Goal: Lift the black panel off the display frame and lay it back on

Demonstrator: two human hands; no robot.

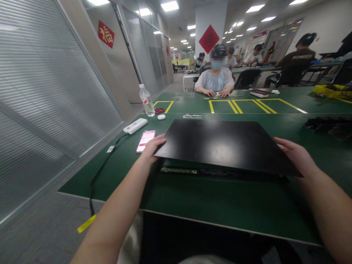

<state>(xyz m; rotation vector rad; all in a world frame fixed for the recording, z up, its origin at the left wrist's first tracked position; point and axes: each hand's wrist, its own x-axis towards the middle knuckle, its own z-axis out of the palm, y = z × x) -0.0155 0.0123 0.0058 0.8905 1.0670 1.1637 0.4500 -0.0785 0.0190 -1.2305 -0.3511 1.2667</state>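
Note:
A large flat black panel is held a little above the green table, its near edge raised. My left hand grips its left near corner and my right hand grips its right near corner. Under the lifted near edge I see a thin green circuit strip and dark parts lying on the table.
Left of the panel lie a lit phone, a white power bank with a black cable, a water bottle and a small white object. A person sits across the table. Dark parts lie at far right.

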